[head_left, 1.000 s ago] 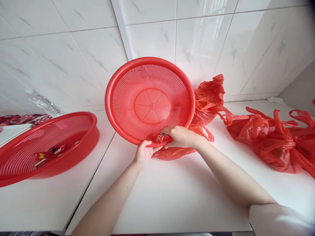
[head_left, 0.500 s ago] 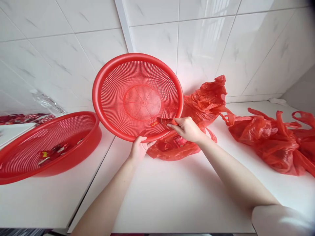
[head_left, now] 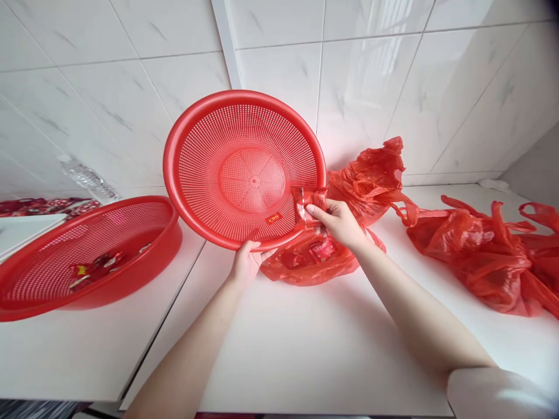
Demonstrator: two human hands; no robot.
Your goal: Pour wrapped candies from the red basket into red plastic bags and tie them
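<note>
Here, one basket (head_left: 244,97) is held at six o'clock by the left hand (head_left: 246,265), fingers curled; at four, one packet (head_left: 309,199) is pinched by the right hand (head_left: 339,222), fingers closed; a second basket (head_left: 137,279) is set at eight.

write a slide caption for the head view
Left hand holds a tilted red basket by its rim; right hand pinches a shiny red packet.

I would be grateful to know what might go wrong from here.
The round red perforated plastic basket is tilted, so it might slip if the left hand loosens on its near rim. The shiny red packet in the right hand could fall into the thin red plastic bag below.
</note>
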